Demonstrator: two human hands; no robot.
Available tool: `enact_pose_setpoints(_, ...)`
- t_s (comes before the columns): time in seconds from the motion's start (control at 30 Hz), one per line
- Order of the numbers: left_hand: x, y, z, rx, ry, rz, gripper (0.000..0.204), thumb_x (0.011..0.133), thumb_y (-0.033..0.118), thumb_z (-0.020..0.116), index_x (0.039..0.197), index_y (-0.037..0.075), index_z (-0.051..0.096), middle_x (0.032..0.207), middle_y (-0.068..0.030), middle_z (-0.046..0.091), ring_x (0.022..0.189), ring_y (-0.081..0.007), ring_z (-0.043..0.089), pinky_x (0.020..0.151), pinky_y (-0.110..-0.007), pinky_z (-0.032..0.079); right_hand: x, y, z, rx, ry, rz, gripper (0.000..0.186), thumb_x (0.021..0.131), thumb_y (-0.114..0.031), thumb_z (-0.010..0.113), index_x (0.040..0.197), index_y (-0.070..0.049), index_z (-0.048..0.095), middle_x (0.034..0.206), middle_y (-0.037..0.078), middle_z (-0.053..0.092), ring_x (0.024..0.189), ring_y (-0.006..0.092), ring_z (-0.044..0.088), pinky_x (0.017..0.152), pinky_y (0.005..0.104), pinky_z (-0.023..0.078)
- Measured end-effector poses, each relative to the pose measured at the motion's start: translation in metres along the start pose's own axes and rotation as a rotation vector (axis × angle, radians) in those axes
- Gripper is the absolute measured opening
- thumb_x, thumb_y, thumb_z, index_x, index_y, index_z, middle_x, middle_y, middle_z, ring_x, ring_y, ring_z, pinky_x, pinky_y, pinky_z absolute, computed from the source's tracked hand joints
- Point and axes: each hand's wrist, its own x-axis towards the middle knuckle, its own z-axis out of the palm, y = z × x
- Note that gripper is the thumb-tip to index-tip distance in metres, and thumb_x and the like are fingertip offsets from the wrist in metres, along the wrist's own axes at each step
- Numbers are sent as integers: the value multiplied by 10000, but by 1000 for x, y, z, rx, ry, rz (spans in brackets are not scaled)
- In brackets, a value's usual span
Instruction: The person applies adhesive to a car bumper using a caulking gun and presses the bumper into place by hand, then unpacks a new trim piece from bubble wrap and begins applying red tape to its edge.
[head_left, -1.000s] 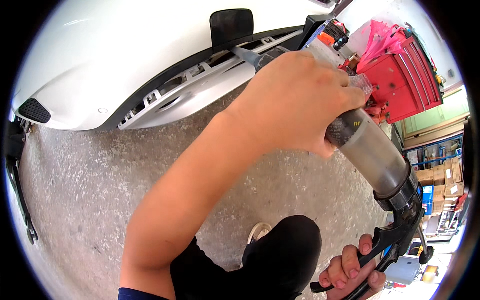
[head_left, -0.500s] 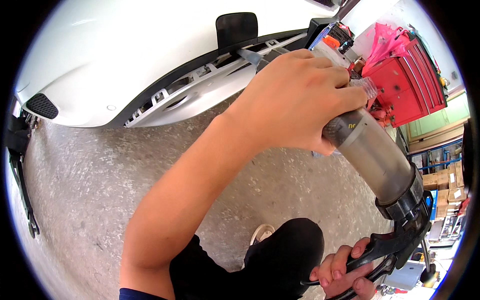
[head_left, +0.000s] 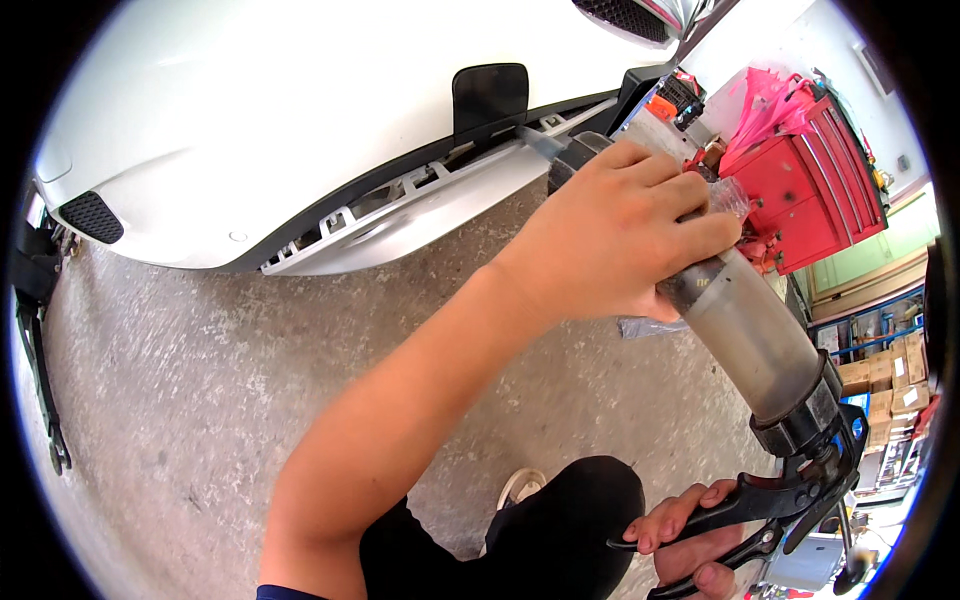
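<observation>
Grey concrete floor (head_left: 200, 400); left hand (head_left: 615, 240) and right hand (head_left: 690, 535) grip a translucent-barrelled caulking gun (head_left: 755, 340), grey nozzle (head_left: 542, 142) partway along gaping silver car trim (head_left: 450, 208).

1 left hand (head_left: 625, 235), 1 right hand (head_left: 688, 538), 1 caulking gun (head_left: 755, 335), 1 car (head_left: 300, 130), 1 black flap (head_left: 490, 98), 1 tool chest (head_left: 795, 200), 1 shoe (head_left: 522, 486); several cardboard boxes (head_left: 882, 375), count unclear.
</observation>
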Motion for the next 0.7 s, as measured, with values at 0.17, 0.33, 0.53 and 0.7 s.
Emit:
enact_pose_setpoints(0.17,2,-2,3,-17,3,-21,539,497,262,780,985,164,573,906,-13,572,879,-225,578,780,-355,423,5,-2,3,-9,43,-2,633,722,-351,710,1191,-79,384,940,123,450,837,249,475,802,406,405)
enact_pose_setpoints(0.33,3,-5,6,-40,-17,-27,566,490,272,787,1001,161,571,916,-13,578,889,-230,579,792,-358,419,7,-1,1,19,51,16,644,712,-362,723,1188,-89,387,935,118,452,835,247,471,789,401,404)
enact_pose_setpoints(0.53,3,-7,7,-51,-6,-14,604,464,293,799,1008,162,572,915,-14,580,897,-225,577,807,-358,414,7,-1,4,42,69,21,622,722,-352,720,1182,-93,392,924,109,450,813,238,472,789,398,404)
enact_pose_setpoints(0.7,2,-8,4,-40,-11,-13,588,472,304,797,1002,163,581,925,-16,587,900,-224,579,805,-360,416,8,-4,18,-4,79,40,574,758,-365,702,1157,-91,396,894,93,442,786,220,467,773,387,403)
